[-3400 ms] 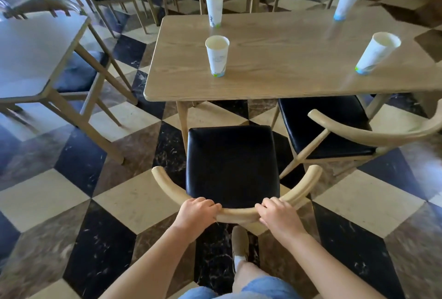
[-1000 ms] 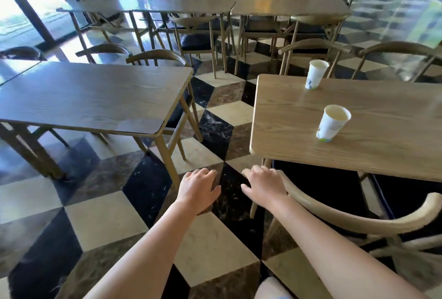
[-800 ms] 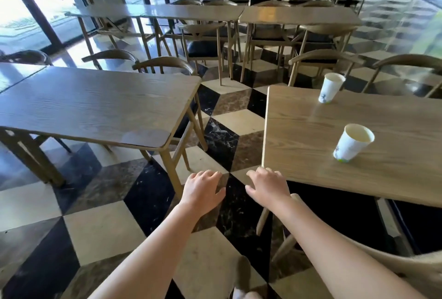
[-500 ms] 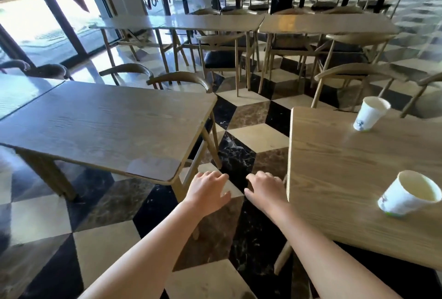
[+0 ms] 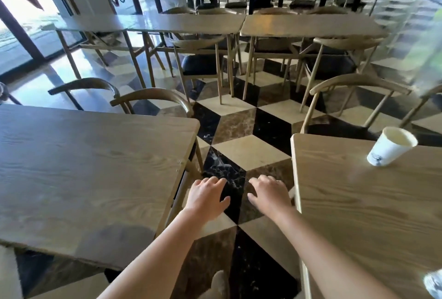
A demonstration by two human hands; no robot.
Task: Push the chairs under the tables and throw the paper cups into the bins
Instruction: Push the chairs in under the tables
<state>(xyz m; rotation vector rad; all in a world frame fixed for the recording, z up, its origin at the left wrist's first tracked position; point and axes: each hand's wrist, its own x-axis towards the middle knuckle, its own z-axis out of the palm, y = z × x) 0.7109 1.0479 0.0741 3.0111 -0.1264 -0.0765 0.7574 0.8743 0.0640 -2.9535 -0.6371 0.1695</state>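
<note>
My left hand point(image 5: 207, 197) and my right hand point(image 5: 269, 194) hover palm down, fingers spread and holding nothing, over the aisle between two wooden tables. The right table point(image 5: 358, 215) carries a white paper cup point(image 5: 389, 146) near its far edge, and a second cup point(image 5: 434, 284) shows blurred at the bottom right corner. The left table point(image 5: 83, 174) has a bare top. Behind it stand two wooden chairs point(image 5: 153, 96), their curved backs close to its far edge. Another chair point(image 5: 351, 83) stands beyond the right table.
The floor point(image 5: 248, 152) is a black, brown and cream diamond pattern. More tables point(image 5: 311, 24) with black-seated chairs point(image 5: 203, 66) fill the back of the room. Glass doors are at the far left. My shoe point(image 5: 218, 284) shows at the bottom.
My view has swung left and forward, from the black-seated chair I was gripping to the aisle. Both hands have let go of the chair back and now hang free.
</note>
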